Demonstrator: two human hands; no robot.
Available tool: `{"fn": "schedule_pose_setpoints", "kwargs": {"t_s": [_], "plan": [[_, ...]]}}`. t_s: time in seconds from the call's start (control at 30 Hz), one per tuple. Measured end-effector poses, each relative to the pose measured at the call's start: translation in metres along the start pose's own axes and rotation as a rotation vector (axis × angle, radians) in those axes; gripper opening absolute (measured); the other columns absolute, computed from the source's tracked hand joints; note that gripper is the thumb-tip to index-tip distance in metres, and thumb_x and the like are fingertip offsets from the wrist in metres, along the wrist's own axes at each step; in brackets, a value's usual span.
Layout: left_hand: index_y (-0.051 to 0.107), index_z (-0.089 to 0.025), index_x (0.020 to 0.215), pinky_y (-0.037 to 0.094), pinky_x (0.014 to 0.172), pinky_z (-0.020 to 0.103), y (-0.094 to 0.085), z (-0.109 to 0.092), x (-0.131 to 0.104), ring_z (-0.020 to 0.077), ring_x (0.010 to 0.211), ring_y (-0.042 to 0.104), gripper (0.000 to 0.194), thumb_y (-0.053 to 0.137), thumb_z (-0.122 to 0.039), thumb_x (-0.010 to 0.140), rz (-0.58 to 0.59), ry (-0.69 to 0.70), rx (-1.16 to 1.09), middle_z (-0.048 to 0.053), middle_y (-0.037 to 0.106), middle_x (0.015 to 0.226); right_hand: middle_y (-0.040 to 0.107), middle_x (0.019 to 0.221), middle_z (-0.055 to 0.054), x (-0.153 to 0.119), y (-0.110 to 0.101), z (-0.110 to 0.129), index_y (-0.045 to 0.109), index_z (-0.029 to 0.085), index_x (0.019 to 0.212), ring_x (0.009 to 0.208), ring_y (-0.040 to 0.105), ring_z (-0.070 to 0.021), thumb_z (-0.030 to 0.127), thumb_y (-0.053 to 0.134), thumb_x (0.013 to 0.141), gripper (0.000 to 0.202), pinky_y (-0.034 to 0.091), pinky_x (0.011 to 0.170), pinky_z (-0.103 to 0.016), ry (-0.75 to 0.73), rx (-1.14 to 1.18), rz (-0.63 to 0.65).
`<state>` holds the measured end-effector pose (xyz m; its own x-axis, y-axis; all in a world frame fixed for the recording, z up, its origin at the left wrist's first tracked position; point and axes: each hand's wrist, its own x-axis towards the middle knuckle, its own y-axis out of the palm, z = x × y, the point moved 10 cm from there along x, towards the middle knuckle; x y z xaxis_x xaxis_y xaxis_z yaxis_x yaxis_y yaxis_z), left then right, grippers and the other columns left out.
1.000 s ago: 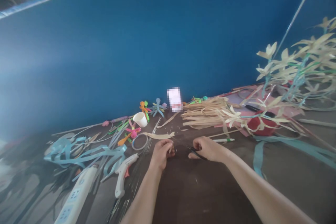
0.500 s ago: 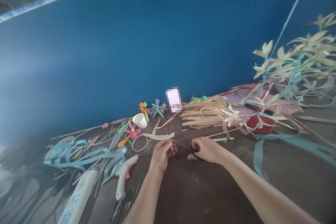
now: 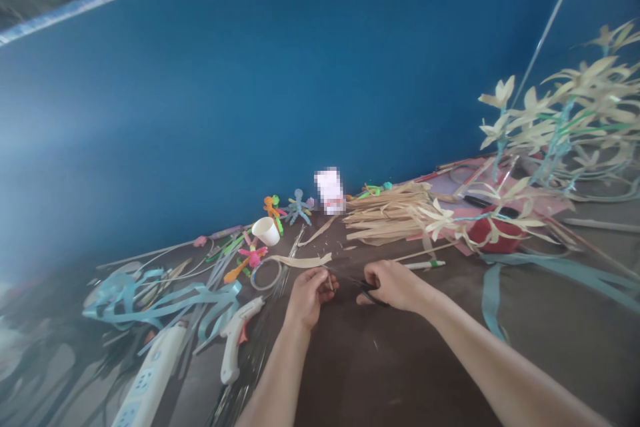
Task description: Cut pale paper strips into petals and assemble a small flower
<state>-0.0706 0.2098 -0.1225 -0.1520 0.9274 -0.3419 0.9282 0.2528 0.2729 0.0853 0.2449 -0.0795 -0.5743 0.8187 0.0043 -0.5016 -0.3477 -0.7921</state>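
A pair of dark scissors is in my right hand, its fingers closed round the handles. The blades point left and reach my left hand. My left hand is closed in a pinch, with a small pale piece of dried husk between its fingertips, at the scissor tips. How far the blades are apart is too small to tell. Just beyond my left hand lies a loose strip of dried husk, with a roll of tape at its left end.
A glue gun and a power strip lie at left, near tangled blue ribbon. Behind my hands are a paper cup, pipe-cleaner figures and a husk pile. Husk flowers stand at right. A blue wall rises behind.
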Motion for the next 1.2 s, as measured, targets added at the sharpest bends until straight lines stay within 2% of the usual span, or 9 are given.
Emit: {"fn": "schedule_pose_setpoints", "kwargs": {"t_s": [0.3, 0.47, 0.6, 0.73, 0.87, 1.03, 1.2], "plan": [[0.055, -0.012, 0.072, 0.042, 0.048, 0.019, 0.0, -0.002, -0.002, 0.0127, 0.059, 0.059, 0.02, 0.061, -0.031, 0.065, -0.008, 0.018, 0.048, 0.003, 0.061, 0.066, 0.053, 0.051, 0.003, 0.0, -0.002, 0.001, 0.05, 0.019, 0.056, 0.046, 0.043, -0.0095, 0.056, 0.062, 0.051, 0.039, 0.022, 0.042, -0.02, 0.008, 0.033, 0.004], [0.056, -0.013, 0.074, 0.041, 0.049, 0.019, -0.001, -0.005, -0.002, 0.0106, 0.057, 0.056, 0.021, 0.061, -0.032, 0.065, -0.011, 0.06, 0.077, 0.002, 0.059, 0.064, 0.051, 0.049, 0.003, 0.002, -0.004, -0.007, 0.05, 0.018, 0.055, 0.047, 0.043, -0.0096, 0.052, 0.062, 0.054, 0.036, 0.024, 0.044, -0.02, 0.047, 0.137, -0.058], [0.056, -0.014, 0.077, 0.038, 0.045, 0.017, 0.003, -0.01, -0.004, 0.0071, 0.051, 0.051, 0.021, 0.061, -0.03, 0.065, -0.022, 0.14, 0.1, 0.0, 0.056, 0.062, 0.05, 0.054, 0.004, 0.005, -0.001, -0.006, 0.048, 0.017, 0.06, 0.051, 0.043, -0.0088, 0.043, 0.064, 0.057, 0.031, 0.029, 0.047, -0.019, 0.06, 0.45, -0.129], [0.054, -0.015, 0.084, 0.039, 0.046, 0.018, 0.014, -0.015, -0.011, 0.0075, 0.051, 0.051, 0.024, 0.061, -0.027, 0.065, -0.021, 0.241, 0.121, -0.001, 0.057, 0.063, 0.053, 0.064, 0.003, 0.006, 0.021, 0.01, 0.046, 0.017, 0.074, 0.056, 0.046, -0.0089, 0.036, 0.066, 0.059, 0.031, 0.034, 0.051, -0.02, 0.053, 0.917, -0.02], [0.052, -0.017, 0.091, 0.042, 0.053, 0.02, 0.026, -0.019, -0.02, 0.0109, 0.061, 0.056, 0.03, 0.062, -0.026, 0.064, -0.025, 0.303, 0.115, 0.001, 0.06, 0.069, 0.054, 0.066, 0.003, 0.005, 0.03, 0.02, 0.044, 0.016, 0.073, 0.062, 0.05, -0.0103, 0.031, 0.069, 0.056, 0.034, 0.038, 0.058, -0.021, 0.057, 1.137, -0.011], [0.051, -0.018, 0.094, 0.042, 0.053, 0.02, 0.032, -0.02, -0.025, 0.012, 0.061, 0.056, 0.034, 0.063, -0.026, 0.063, -0.028, 0.308, 0.111, 0.001, 0.061, 0.069, 0.052, 0.063, 0.004, 0.005, 0.033, 0.021, 0.041, 0.017, 0.072, 0.058, 0.049, -0.0094, 0.032, 0.068, 0.057, 0.034, 0.036, 0.054, -0.021, 0.053, 1.2, -0.019], [0.052, -0.018, 0.094, 0.042, 0.056, 0.021, 0.031, -0.03, -0.026, 0.012, 0.06, 0.055, 0.033, 0.061, -0.024, 0.063, -0.044, 0.38, 0.294, 0.001, 0.06, 0.069, 0.045, 0.056, 0.006, 0.009, 0.026, 0.008, 0.037, 0.017, 0.068, 0.051, 0.041, -0.0072, 0.028, 0.065, 0.057, 0.032, 0.031, 0.048, -0.019, 0.07, 1.033, -0.111]]}}
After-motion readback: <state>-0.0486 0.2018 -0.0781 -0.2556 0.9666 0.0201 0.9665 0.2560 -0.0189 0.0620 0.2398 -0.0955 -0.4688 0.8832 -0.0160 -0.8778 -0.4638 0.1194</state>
